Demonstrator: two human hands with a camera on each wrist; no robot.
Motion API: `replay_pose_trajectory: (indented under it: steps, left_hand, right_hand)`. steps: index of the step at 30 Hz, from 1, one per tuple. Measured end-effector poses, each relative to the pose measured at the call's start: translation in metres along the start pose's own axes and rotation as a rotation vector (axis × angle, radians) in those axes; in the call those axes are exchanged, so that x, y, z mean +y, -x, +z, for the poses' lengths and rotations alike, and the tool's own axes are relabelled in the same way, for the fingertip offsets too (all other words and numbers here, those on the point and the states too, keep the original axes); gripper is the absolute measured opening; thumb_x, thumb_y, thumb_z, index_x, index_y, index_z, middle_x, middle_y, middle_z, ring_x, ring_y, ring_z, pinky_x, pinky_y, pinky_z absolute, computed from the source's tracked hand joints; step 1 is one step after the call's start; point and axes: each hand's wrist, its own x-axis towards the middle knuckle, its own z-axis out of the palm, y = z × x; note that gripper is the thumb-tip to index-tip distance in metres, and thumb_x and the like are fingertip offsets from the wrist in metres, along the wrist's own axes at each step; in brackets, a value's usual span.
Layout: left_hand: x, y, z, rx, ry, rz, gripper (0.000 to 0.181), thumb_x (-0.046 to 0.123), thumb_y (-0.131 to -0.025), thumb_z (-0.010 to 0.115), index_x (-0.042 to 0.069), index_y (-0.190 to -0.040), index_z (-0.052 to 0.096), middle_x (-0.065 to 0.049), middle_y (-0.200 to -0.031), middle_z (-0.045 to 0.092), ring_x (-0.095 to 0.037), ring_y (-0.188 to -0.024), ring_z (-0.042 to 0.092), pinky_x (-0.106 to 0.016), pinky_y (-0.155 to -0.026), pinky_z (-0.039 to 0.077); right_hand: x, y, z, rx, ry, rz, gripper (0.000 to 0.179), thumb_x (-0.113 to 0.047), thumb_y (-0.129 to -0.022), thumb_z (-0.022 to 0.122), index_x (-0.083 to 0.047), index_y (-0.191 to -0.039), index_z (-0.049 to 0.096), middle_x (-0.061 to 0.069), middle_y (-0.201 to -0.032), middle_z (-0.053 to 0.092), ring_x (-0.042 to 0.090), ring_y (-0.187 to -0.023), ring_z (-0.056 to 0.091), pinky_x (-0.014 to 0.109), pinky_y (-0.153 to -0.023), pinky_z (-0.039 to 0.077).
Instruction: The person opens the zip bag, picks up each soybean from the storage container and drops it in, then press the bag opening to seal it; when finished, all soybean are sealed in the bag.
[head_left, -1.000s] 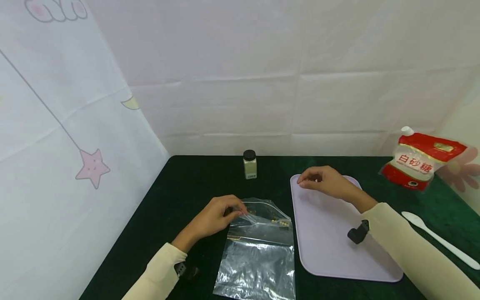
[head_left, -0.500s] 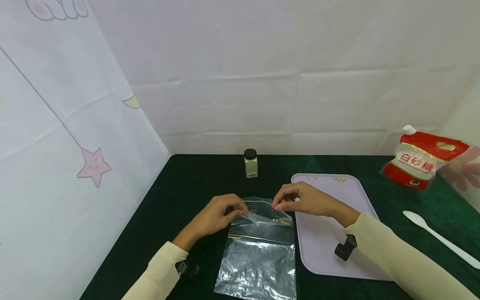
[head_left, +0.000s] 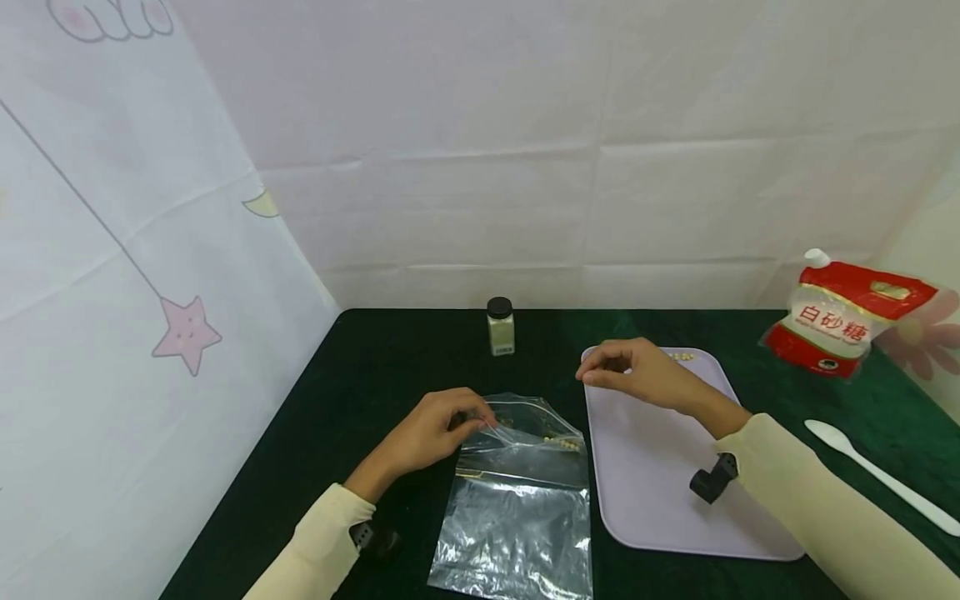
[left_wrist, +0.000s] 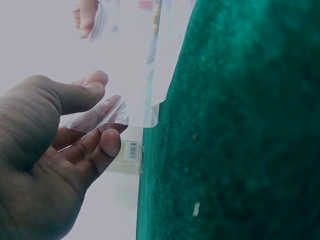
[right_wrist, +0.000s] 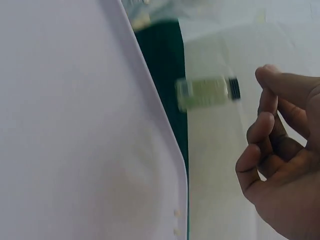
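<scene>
A clear zip-lock bag (head_left: 517,533) lies flat before me, several small yellow pieces (head_left: 564,444) showing near its mouth. My left hand (head_left: 427,433) pinches the bag's upper left edge between thumb and fingers; the left wrist view shows the film (left_wrist: 117,112) bunched there. My right hand (head_left: 648,375) hovers over the far left corner of the lilac tray (head_left: 652,483). Its fingers are curled, thumb tip against the index finger, and I see nothing between them. More small yellow pieces (head_left: 682,357) lie along the tray's far edge; two (right_wrist: 177,214) show in the right wrist view.
A small black-capped jar (head_left: 501,329) stands behind the bag. To the right are a red and white sugar pouch (head_left: 840,321) with a white spout and a white spoon (head_left: 877,475). The dark green tabletop (head_left: 405,358) ends at a pale cloth backdrop.
My right hand moved from the tray's corner to the bag's mouth, then back up and right over that corner. My left hand stayed on the bag, which has hardly shifted.
</scene>
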Motion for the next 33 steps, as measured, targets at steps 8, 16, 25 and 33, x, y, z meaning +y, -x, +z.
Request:
replay_pose_trajectory:
  steps: [8, 16, 25, 33]
  left_hand:
    - [0.001, 0.005, 0.000, 0.014, -0.004, -0.024, 0.019, 0.010, -0.099, 0.064, 0.023, -0.110, 0.071, 0.013, -0.111, 0.066, -0.013, -0.078, 0.060, -0.027, -0.062, 0.050]
    - [0.000, 0.003, 0.001, 0.014, 0.001, -0.001, 0.017, 0.011, -0.100, 0.063, 0.022, -0.110, 0.071, 0.013, -0.110, 0.066, -0.015, -0.075, 0.059, -0.027, -0.060, 0.050]
    - [0.001, 0.002, 0.001, 0.005, 0.008, -0.029, 0.018, 0.010, -0.100, 0.063, 0.024, -0.110, 0.071, 0.013, -0.111, 0.066, -0.016, -0.077, 0.060, -0.027, -0.063, 0.051]
    - [-0.001, -0.001, 0.001, -0.002, 0.009, -0.021, 0.018, 0.011, -0.100, 0.064, 0.024, -0.110, 0.071, 0.014, -0.111, 0.066, -0.016, -0.077, 0.058, -0.028, -0.063, 0.051]
  right_hand:
    - [0.046, 0.015, -0.056, 0.247, 0.174, 0.266, 0.040, -0.050, -0.095, 0.065, -0.018, -0.117, 0.073, 0.005, -0.118, 0.070, 0.028, -0.109, 0.061, 0.046, -0.090, 0.052]
    - [0.075, 0.027, -0.076, 0.307, 0.323, 0.447, 0.040, -0.043, -0.097, 0.066, -0.009, -0.116, 0.073, 0.018, -0.113, 0.069, 0.033, -0.098, 0.059, 0.048, -0.079, 0.053]
    - [0.098, 0.031, -0.077, 0.287, 0.375, 0.513, 0.026, -0.033, -0.096, 0.070, -0.010, -0.109, 0.074, 0.021, -0.112, 0.067, 0.037, -0.098, 0.057, 0.047, -0.073, 0.053]
    - [0.104, 0.033, -0.072, 0.309, 0.413, 0.501, 0.024, -0.031, -0.096, 0.070, -0.009, -0.106, 0.073, 0.015, -0.100, 0.066, 0.034, -0.093, 0.055, 0.040, -0.070, 0.049]
